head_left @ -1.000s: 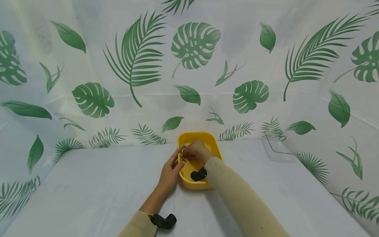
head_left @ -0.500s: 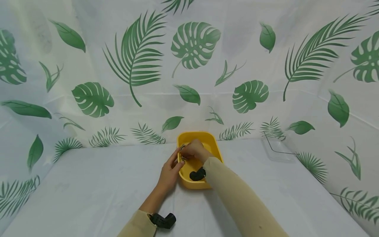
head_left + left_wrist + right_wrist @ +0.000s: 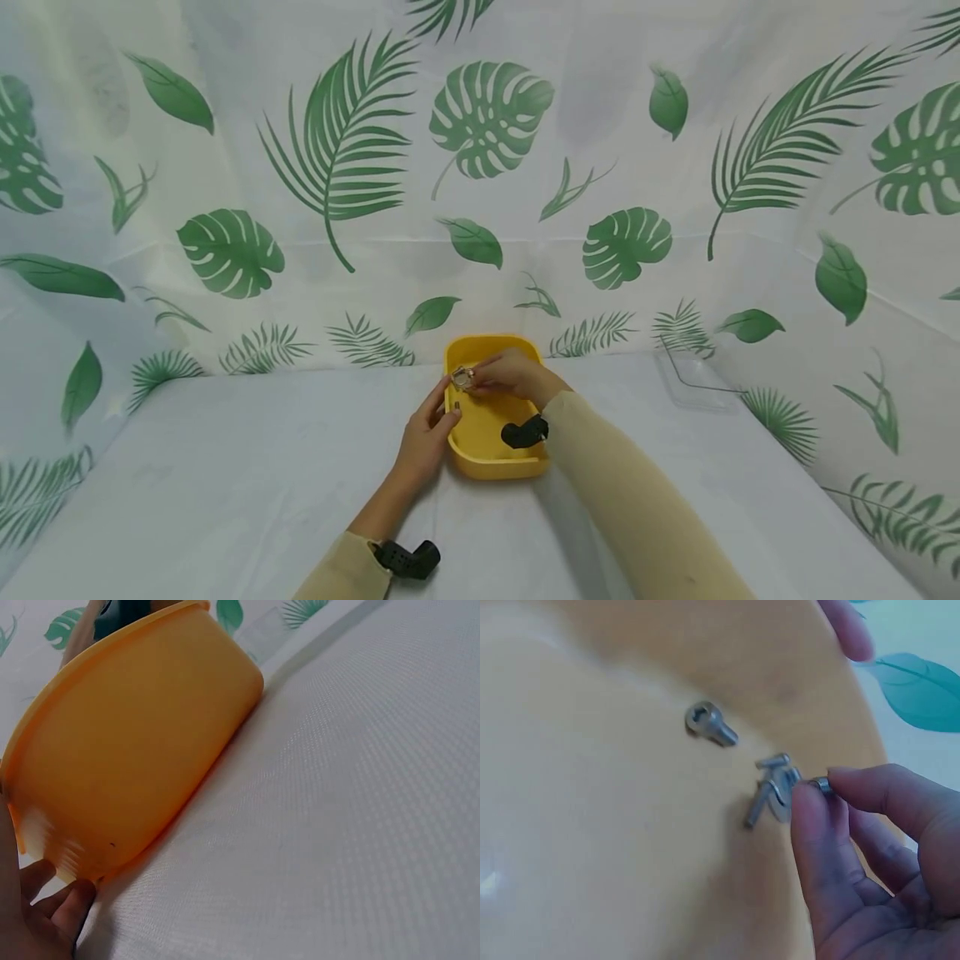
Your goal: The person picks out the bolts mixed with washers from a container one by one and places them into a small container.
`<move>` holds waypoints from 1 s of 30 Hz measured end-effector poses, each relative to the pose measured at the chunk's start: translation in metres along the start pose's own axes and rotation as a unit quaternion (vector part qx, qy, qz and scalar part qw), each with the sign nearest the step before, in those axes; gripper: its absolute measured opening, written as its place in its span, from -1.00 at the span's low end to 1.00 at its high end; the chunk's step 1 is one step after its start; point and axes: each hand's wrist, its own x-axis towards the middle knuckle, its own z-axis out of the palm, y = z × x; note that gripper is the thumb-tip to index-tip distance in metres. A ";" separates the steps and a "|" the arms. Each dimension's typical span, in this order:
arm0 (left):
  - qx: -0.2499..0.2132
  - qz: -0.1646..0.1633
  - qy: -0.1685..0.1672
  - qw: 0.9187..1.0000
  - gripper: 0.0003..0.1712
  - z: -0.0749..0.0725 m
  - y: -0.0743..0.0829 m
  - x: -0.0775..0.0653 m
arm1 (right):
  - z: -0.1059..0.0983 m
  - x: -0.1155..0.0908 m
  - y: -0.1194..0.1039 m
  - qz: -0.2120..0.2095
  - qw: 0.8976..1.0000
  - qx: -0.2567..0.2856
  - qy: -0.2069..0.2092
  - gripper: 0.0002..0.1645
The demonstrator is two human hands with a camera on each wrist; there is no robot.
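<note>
My left hand (image 3: 423, 437) grips the left wall of a yellow plastic tub (image 3: 487, 468), with its fingers also showing against the outside wall in the left wrist view. Over the inside of the tub, my right hand (image 3: 517, 377) pinches a small round metal piece (image 3: 821, 784) between thumb and finger; most of that piece is hidden. Right beside these fingertips lies a small cluster of metal screws and washers (image 3: 778, 791), slightly blurred. A larger socket-head bolt (image 3: 711, 724) lies apart from them on the tub's floor.
A clear plastic container (image 3: 701, 383) sits on the right side of the white-covered table (image 3: 262, 467). Behind the tub rises a white cloth backdrop (image 3: 517, 292) printed with green leaves. Black wrist cameras (image 3: 408, 560) are strapped at both sleeves.
My right hand has drawn back to the right from the tub's left wall, uncovering metal parts there. The left hand keeps its grip on the tub. The head view has shifted slightly.
</note>
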 end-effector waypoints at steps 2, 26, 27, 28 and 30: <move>0.001 0.002 0.002 1.000 -0.30 -0.001 0.000 -0.001 | -0.005 -0.001 0.000 0.005 1.000 0.001 -0.009 -0.57; -0.027 0.021 -0.007 0.999 -0.30 -0.005 -0.005 0.002 | -0.091 -0.036 -0.004 -0.015 0.999 -0.021 -0.022 -0.45; -0.025 0.020 -0.008 0.999 -0.30 -0.005 -0.005 0.002 | -0.096 -0.038 -0.003 -0.017 0.999 -0.024 -0.021 -0.45; -0.021 0.018 -0.010 1.000 -0.29 -0.005 -0.005 0.002 | -0.101 -0.039 -0.002 -0.017 0.999 -0.023 -0.019 -0.45; -0.018 0.014 -0.013 1.000 -0.29 -0.005 -0.005 0.001 | -0.111 -0.041 0.001 -0.022 0.999 -0.025 -0.017 -0.45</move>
